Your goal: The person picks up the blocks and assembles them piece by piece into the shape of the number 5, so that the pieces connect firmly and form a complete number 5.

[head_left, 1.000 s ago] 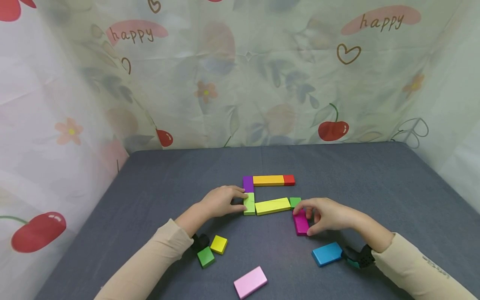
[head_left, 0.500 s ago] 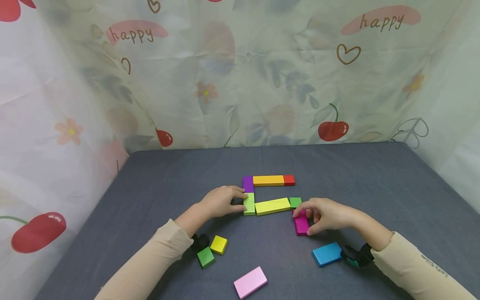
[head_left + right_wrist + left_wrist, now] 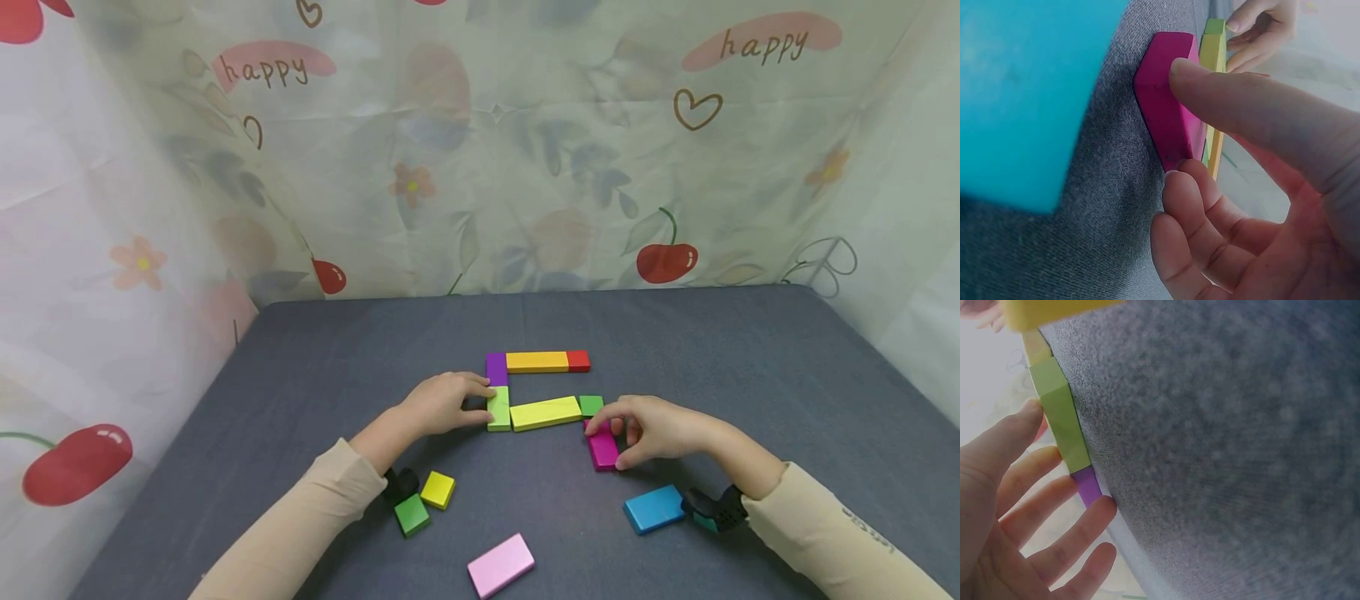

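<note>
The right hand (image 3: pixel 651 431) pinches the magenta block (image 3: pixel 602 447) between thumb and curled fingers (image 3: pixel 1192 206), just below the small green block (image 3: pixel 590 405). The left hand (image 3: pixel 442 403) rests straight fingers (image 3: pixel 1054 509) against the light green block (image 3: pixel 498 407), beside the purple block (image 3: pixel 496 367). A sideways nudge from either hand could knock the long yellow block (image 3: pixel 545 412) between them out of line.

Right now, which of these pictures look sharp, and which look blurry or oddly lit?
Head view: evenly lit and sharp, soft shadows, the table edges bowed by the wide lens. Left wrist view: dim, the grey cloth soft, the light green block by the left hand clearer. Right wrist view: the blue block a near blur, the magenta block and right hand fairly sharp, background washed out.
</note>
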A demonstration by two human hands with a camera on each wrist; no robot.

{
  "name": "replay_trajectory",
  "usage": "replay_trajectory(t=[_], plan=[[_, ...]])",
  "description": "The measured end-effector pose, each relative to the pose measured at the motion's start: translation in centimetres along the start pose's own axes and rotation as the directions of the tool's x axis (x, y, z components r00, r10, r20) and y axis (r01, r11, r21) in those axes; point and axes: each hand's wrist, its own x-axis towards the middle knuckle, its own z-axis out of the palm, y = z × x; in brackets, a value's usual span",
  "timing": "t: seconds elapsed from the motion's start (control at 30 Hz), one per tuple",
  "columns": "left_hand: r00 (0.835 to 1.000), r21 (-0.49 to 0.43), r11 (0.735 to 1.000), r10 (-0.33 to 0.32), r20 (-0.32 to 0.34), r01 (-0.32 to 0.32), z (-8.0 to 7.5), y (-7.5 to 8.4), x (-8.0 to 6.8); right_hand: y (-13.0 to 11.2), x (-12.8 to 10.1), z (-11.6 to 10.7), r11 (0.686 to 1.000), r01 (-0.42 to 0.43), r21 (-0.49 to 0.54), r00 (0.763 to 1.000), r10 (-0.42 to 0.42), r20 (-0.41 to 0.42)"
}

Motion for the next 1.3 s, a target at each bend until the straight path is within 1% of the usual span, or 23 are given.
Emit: replay_trajectory(t=[0.73, 1.3], plan=[[1.0, 0.002, 1.0, 0.001, -0.008, -0.001, 0.08, -0.07, 0.05, -0.14, 0.13, -0.32, 1.0, -0.014, -0.011, 1.0, 0.014, 0.024], [1.0, 0.005, 1.0, -0.002, -0.002, 0.002, 0.04, -0.02, 0.03, -0.05, 0.04, -0.39, 1.0, 0.012, 0.001, 0.999, -0.012, 0.03]])
